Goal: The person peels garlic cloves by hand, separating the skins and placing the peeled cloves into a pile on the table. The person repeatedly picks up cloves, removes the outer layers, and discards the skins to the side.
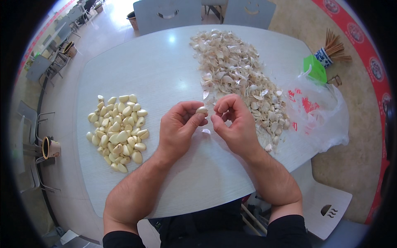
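A single garlic clove [202,110] is pinched between the thumb and fingers of my left hand [178,128], over the middle of the table. Just across from it, my right hand [237,124] has its fingers curled, the thumb a little apart from them, and nothing visible between. Below the fingertips a small piece of garlic skin [206,131] lies on the tabletop. To the left sits a pile of peeled garlic cloves [119,130], pale and smooth. Beyond my right hand spreads a long heap of papery garlic skins [229,62], with unpeeled cloves [274,124] at its near end.
A white plastic bag [322,114] with red print lies at the right edge of the pale table [130,71]. Behind it are a green box [314,69] and a blue-and-white pot of wooden sticks [323,58]. Chairs [169,17] stand at the far side.
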Demonstrator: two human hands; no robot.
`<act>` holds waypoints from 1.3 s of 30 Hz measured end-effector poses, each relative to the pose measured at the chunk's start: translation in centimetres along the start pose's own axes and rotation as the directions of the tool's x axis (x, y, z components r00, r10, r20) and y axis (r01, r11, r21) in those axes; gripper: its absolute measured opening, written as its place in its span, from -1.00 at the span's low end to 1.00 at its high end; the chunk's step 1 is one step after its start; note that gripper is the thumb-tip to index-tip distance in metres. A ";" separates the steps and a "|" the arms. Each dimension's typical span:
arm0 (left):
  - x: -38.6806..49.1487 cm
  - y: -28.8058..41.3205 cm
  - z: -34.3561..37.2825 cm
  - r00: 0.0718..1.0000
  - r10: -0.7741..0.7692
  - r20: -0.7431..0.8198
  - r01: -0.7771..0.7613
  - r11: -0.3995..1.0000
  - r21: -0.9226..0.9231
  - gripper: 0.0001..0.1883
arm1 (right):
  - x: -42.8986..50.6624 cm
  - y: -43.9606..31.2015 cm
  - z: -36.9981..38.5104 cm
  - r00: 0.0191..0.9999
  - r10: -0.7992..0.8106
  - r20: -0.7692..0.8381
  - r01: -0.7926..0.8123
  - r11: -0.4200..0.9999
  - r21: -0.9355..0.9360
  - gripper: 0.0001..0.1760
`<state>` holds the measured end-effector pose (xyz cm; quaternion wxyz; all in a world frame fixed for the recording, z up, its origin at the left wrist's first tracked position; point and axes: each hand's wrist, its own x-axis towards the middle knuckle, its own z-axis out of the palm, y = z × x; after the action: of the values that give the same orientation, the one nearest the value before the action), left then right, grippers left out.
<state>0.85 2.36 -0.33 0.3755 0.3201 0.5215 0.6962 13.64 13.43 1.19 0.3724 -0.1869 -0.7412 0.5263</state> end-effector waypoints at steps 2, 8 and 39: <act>0.1 0.0 -0.1 1.000 -0.006 0.020 0.006 1.000 -0.016 -0.75 | 0.1 0.0 0.1 0.999 -0.010 0.035 0.009 1.000 0.027 -0.79; -0.2 -0.4 0.0 1.000 0.015 0.013 -0.016 0.999 0.047 -0.76 | 0.0 -0.5 0.3 0.999 -0.008 0.035 0.011 0.996 -0.092 -0.80; 0.3 -0.3 -1.1 0.995 -0.040 0.092 0.056 0.984 -0.170 -0.78 | 2.0 -0.7 -2.4 0.892 -0.382 -0.241 0.141 0.743 -0.654 -0.61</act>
<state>-0.19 2.12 -0.91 0.4411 0.3041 0.4497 0.7147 14.21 15.99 2.95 0.4904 -0.2840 -0.8100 0.1510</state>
